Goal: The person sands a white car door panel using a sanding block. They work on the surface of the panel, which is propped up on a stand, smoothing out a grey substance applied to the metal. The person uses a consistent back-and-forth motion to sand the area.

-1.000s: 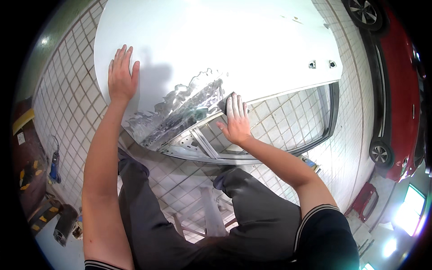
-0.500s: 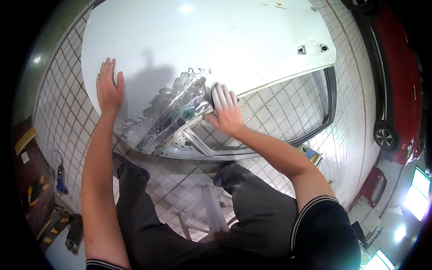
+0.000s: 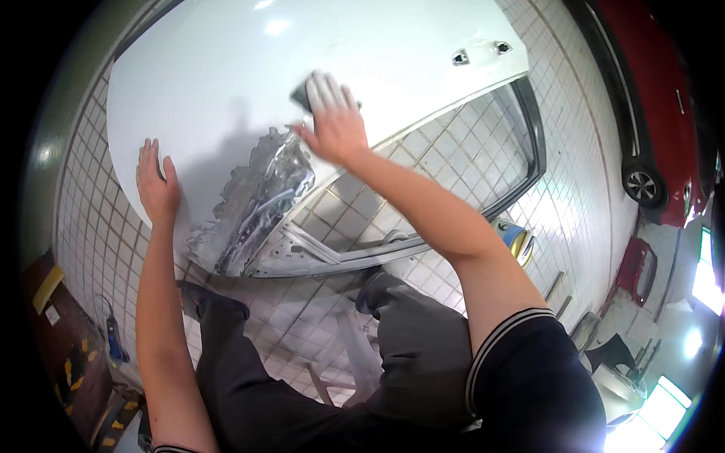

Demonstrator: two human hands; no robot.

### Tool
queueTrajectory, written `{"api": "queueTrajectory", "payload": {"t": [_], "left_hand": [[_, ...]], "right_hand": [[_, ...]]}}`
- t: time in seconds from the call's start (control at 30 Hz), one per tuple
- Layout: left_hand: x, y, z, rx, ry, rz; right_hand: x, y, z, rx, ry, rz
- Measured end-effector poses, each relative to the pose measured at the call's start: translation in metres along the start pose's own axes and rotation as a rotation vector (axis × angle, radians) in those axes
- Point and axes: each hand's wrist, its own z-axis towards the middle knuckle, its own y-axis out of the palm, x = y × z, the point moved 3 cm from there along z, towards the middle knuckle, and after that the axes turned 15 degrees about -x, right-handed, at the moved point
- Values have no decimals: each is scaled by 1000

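A white car door panel [image 3: 408, 75] lies in front of me, its window opening on the near right side. At its near left corner is a patch of bare, shiny metal [image 3: 260, 177] with a ragged edge. My right hand [image 3: 337, 124] lies over a dark sanding pad [image 3: 300, 97], pressing it to the white paint just beyond the patch. Most of that pad is hidden under the fingers. On the panel's left edge my left hand [image 3: 159, 189] rests open, fingers stretched out and holding nothing.
A blue and yellow can [image 3: 518, 243] stands on the tiled floor [image 3: 578, 181] by the window frame. Beneath me is a stool [image 3: 355, 355]. A red car [image 3: 664, 106] stands at the right, and a corded blue tool [image 3: 115, 340] lies at the left.
My right hand has slid the sanding pad away from the window edge, farther up and left over the panel. My left hand stays at the left edge; the whole view has shifted.
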Motion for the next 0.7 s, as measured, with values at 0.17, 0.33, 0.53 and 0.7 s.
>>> {"api": "queueTrajectory", "payload": {"t": [0.17, 0.33, 0.53, 0.7], "left_hand": [[-3, -1, 0, 33, 6, 3], [2, 1, 1, 44, -15, -30], [-7, 4, 0, 55, 14, -23], [-4, -1, -1, 63, 28, 19]], "right_hand": [[-12, 27, -99, -211, -102, 37], [-3, 58, -107, -158, -57, -5], [-11, -5, 22, 156, 0, 121], [-21, 21, -25, -17, 10, 40]]}}
